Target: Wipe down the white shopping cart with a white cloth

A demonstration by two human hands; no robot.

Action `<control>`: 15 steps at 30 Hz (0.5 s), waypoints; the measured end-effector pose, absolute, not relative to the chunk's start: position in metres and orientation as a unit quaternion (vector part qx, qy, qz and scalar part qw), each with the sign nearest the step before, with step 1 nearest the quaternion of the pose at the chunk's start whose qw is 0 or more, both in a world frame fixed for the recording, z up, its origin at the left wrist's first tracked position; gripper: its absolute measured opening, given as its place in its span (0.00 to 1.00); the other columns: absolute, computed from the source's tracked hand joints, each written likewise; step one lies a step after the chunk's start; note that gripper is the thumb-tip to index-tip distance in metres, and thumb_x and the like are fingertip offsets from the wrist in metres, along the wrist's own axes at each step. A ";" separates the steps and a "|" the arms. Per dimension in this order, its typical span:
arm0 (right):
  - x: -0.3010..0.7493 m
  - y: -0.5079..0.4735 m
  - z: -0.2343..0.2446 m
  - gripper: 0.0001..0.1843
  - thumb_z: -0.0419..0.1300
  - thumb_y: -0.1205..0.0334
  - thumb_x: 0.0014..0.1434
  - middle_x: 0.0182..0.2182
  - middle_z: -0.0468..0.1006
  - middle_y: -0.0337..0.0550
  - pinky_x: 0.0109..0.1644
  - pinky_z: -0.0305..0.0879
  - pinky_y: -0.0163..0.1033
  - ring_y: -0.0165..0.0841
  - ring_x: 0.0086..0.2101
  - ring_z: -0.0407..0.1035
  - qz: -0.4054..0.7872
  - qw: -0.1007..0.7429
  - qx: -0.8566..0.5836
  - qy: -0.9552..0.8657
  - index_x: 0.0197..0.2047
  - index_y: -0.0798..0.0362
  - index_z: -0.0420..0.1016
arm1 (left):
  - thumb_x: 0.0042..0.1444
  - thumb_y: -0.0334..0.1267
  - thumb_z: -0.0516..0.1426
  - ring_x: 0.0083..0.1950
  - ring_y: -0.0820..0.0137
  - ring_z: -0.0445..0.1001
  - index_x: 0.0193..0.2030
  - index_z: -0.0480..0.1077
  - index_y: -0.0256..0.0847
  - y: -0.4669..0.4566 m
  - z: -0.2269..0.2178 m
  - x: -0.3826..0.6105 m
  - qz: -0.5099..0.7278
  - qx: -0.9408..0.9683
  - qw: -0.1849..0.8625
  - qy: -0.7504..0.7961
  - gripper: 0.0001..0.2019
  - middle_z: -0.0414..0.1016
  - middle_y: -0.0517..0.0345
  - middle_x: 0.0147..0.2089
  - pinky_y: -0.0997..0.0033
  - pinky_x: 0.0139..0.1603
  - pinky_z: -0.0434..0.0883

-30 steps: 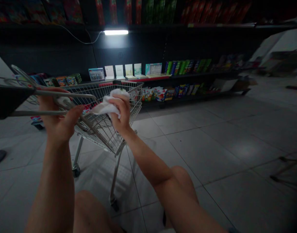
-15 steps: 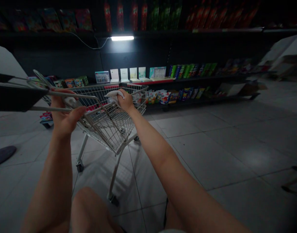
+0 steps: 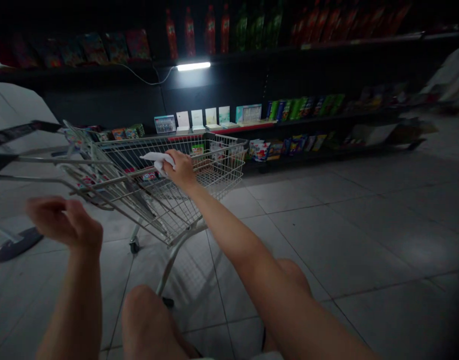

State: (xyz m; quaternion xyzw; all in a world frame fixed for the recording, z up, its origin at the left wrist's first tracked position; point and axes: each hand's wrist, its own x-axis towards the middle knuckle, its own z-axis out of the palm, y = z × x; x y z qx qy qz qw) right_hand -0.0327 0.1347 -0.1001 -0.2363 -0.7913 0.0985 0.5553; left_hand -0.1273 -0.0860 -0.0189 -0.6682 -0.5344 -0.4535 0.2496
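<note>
A white cloth (image 3: 158,159) is bunched in my right hand (image 3: 181,171), whose fingers are closed round it at the top rim of the shopping cart (image 3: 184,215). The cart is a metal wire basket on wheels, angled in front of me. My left hand (image 3: 66,222) hangs in the air below the cart's handle frame (image 3: 38,177), apart from it. Its fingers are loosely curled with a gap to the thumb, slightly blurred, and nothing shows in them. The cart's dark handle (image 3: 23,131) is at the far left.
Behind the cart runs a dark shelf (image 3: 222,129) with upright booklets, boxes and snack packs. Red and green bottles (image 3: 210,30) line the upper shelf, above a lit lamp (image 3: 194,66). A dark round base (image 3: 19,245) stands on the tiled floor at left.
My left hand has let go of the cart's frame and dropped down and left. My right hand with the cloth has moved left and slightly down along the cart's rim.
</note>
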 end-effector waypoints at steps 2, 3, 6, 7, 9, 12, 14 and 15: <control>-0.030 0.121 -0.106 0.13 0.52 0.54 0.66 0.44 0.77 0.45 0.59 0.61 0.48 0.37 0.48 0.70 0.092 0.555 -0.215 -0.798 0.49 0.50 0.69 | 0.59 0.53 0.55 0.49 0.63 0.71 0.47 0.70 0.40 -0.085 -0.012 -0.119 -0.443 -0.669 0.250 -0.541 0.18 0.75 0.54 0.40 0.58 0.56 0.66; -0.027 0.114 -0.109 0.14 0.52 0.53 0.65 0.46 0.77 0.45 0.60 0.61 0.49 0.37 0.49 0.69 0.089 0.560 -0.199 -0.800 0.50 0.50 0.69 | 0.60 0.53 0.54 0.49 0.64 0.71 0.46 0.70 0.40 -0.082 -0.007 -0.117 -0.440 -0.668 0.248 -0.546 0.18 0.75 0.54 0.39 0.59 0.55 0.66; -0.020 0.093 -0.113 0.16 0.57 0.52 0.63 0.47 0.75 0.46 0.60 0.64 0.47 0.37 0.51 0.68 0.081 0.595 -0.123 -0.790 0.52 0.50 0.69 | 0.62 0.55 0.50 0.46 0.66 0.71 0.41 0.71 0.38 -0.070 0.010 -0.120 -0.430 -0.662 0.244 -0.563 0.21 0.75 0.53 0.37 0.62 0.52 0.67; -0.020 0.085 -0.113 0.17 0.58 0.53 0.63 0.47 0.75 0.46 0.61 0.64 0.47 0.37 0.53 0.67 0.073 0.606 -0.095 -0.787 0.52 0.50 0.70 | 0.63 0.56 0.48 0.43 0.67 0.71 0.39 0.71 0.38 -0.065 0.014 -0.124 -0.425 -0.658 0.239 -0.573 0.22 0.75 0.52 0.36 0.63 0.50 0.67; -0.024 0.068 -0.114 0.15 0.57 0.56 0.65 0.49 0.73 0.46 0.64 0.63 0.46 0.37 0.57 0.64 0.040 0.598 -0.035 -0.800 0.54 0.49 0.71 | 0.64 0.56 0.43 0.39 0.68 0.72 0.36 0.71 0.36 -0.055 0.020 -0.133 -0.405 -0.649 0.187 -0.616 0.26 0.75 0.49 0.36 0.64 0.46 0.69; -0.038 0.046 -0.127 0.13 0.54 0.60 0.67 0.51 0.75 0.41 0.68 0.59 0.47 0.33 0.59 0.64 -0.030 0.494 0.048 -0.868 0.52 0.43 0.73 | 0.64 0.58 0.35 0.39 0.66 0.75 0.38 0.73 0.35 -0.041 0.018 -0.147 -0.272 -0.640 0.029 -0.718 0.34 0.78 0.44 0.40 0.64 0.44 0.71; -0.041 0.036 -0.149 0.11 0.54 0.62 0.68 0.51 0.77 0.37 0.67 0.61 0.45 0.30 0.58 0.66 -0.053 0.401 0.101 -0.909 0.48 0.42 0.76 | 0.59 0.65 0.40 0.40 0.62 0.77 0.38 0.76 0.37 -0.037 0.011 -0.155 -0.142 -0.639 -0.036 -0.755 0.35 0.80 0.46 0.38 0.61 0.46 0.71; -0.039 0.031 -0.163 0.11 0.53 0.63 0.68 0.51 0.78 0.36 0.66 0.62 0.44 0.29 0.58 0.67 -0.050 0.366 0.115 -0.922 0.46 0.43 0.76 | 0.56 0.68 0.43 0.38 0.60 0.77 0.36 0.77 0.39 -0.037 0.008 -0.159 -0.083 -0.641 -0.049 -0.762 0.35 0.80 0.48 0.35 0.60 0.46 0.71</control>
